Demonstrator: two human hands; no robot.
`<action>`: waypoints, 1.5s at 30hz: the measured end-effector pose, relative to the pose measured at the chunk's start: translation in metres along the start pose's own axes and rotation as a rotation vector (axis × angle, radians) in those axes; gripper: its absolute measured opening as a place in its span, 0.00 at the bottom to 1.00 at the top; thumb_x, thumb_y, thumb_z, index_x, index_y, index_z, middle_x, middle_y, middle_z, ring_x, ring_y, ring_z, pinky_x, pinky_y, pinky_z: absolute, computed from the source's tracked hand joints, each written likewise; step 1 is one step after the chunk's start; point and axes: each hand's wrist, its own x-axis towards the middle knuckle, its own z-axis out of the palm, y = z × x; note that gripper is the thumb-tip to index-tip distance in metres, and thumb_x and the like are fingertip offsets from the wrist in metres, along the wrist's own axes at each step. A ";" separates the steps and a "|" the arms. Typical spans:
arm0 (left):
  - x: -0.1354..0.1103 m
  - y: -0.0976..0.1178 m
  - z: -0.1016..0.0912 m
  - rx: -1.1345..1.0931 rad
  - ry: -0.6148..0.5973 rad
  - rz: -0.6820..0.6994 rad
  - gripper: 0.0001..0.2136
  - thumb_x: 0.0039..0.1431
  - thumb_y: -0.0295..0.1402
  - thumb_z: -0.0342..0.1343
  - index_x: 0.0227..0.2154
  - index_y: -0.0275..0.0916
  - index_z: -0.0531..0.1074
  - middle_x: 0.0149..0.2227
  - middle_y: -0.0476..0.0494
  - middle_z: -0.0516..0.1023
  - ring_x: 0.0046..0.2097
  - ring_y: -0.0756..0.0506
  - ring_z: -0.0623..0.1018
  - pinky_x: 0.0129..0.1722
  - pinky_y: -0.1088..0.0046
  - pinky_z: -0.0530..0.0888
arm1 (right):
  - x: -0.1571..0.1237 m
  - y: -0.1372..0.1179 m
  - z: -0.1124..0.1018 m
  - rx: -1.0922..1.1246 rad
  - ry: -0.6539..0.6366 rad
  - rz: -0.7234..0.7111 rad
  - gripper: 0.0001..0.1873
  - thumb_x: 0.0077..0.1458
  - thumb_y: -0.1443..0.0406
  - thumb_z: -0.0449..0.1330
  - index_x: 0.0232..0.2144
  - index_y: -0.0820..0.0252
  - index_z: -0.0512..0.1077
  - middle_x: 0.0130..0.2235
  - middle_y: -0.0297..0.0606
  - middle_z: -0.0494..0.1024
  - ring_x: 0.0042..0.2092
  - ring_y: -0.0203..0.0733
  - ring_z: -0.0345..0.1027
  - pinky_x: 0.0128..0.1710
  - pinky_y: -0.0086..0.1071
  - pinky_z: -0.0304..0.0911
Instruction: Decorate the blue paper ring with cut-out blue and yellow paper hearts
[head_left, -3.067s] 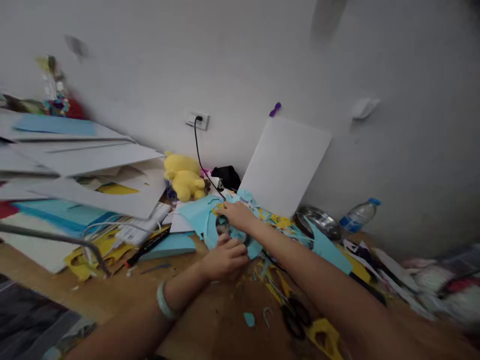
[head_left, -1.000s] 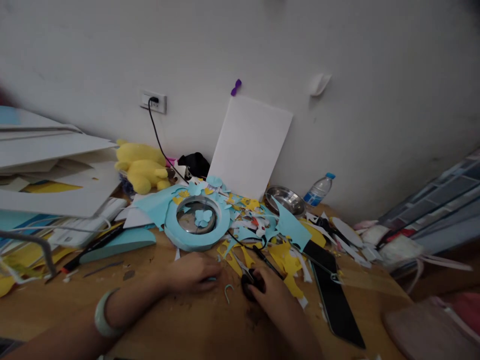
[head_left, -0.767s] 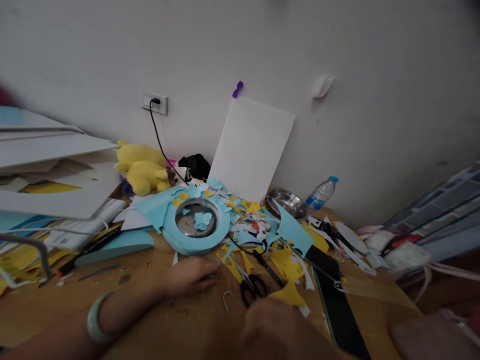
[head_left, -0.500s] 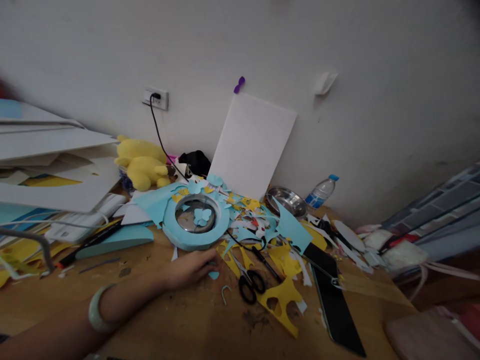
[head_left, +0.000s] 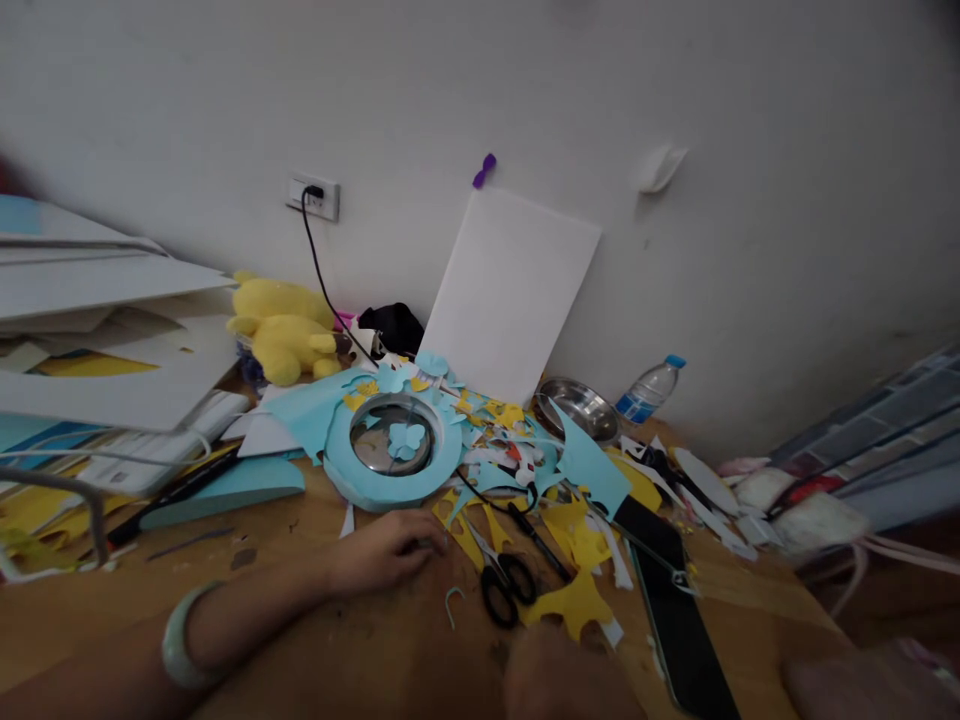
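My left hand (head_left: 391, 550), with a pale bangle (head_left: 182, 640) at the wrist, rests on the wooden table just below a light-blue paper ring (head_left: 442, 475). Its fingers are bent together; anything beneath them is hidden. My right hand (head_left: 566, 675) shows at the bottom edge, smeared by motion, fingers not readable. It is over the lower part of a yellow paper scrap (head_left: 574, 600). Black-handled scissors (head_left: 506, 588) lie between the hands, with a thin curled paper strip (head_left: 451, 605) to their left. A blue clover-shaped cutout (head_left: 405, 440) sits within the ring.
A black pen (head_left: 538, 545) and a dark phone (head_left: 686, 630) lie to the right. Behind are a metal bowl (head_left: 577, 405), a water bottle (head_left: 651, 390), a leaning white board (head_left: 514, 290) and a yellow plush toy (head_left: 289, 330). White sheets (head_left: 112, 390) are stacked left.
My right hand has come into view at the bottom, covering part of the yellow scrap. The small blue piece by my left fingertips is no longer visible. The view has shifted slightly.
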 end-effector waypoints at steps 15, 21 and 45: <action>0.002 -0.006 -0.001 -0.188 0.061 -0.158 0.17 0.50 0.17 0.47 0.40 0.37 0.73 0.42 0.42 0.75 0.46 0.45 0.73 0.48 0.64 0.67 | 0.019 0.020 0.039 0.394 -0.126 0.451 0.08 0.36 0.61 0.59 0.23 0.58 0.72 0.28 0.43 0.75 0.32 0.53 0.68 0.34 0.42 0.60; 0.003 -0.003 0.003 -0.320 0.064 -0.231 0.16 0.49 0.21 0.51 0.41 0.37 0.73 0.44 0.41 0.74 0.46 0.44 0.73 0.46 0.66 0.69 | 0.018 0.002 0.037 0.812 -0.136 0.610 0.18 0.39 0.52 0.60 0.29 0.59 0.69 0.26 0.38 0.74 0.23 0.41 0.64 0.23 0.33 0.58; 0.023 0.000 0.027 -0.697 0.220 -0.531 0.07 0.42 0.30 0.57 0.28 0.35 0.73 0.34 0.47 0.76 0.40 0.43 0.73 0.42 0.70 0.67 | 0.035 -0.016 0.063 1.692 -0.622 1.032 0.37 0.29 0.32 0.52 0.24 0.59 0.63 0.18 0.28 0.64 0.15 0.28 0.52 0.12 0.22 0.42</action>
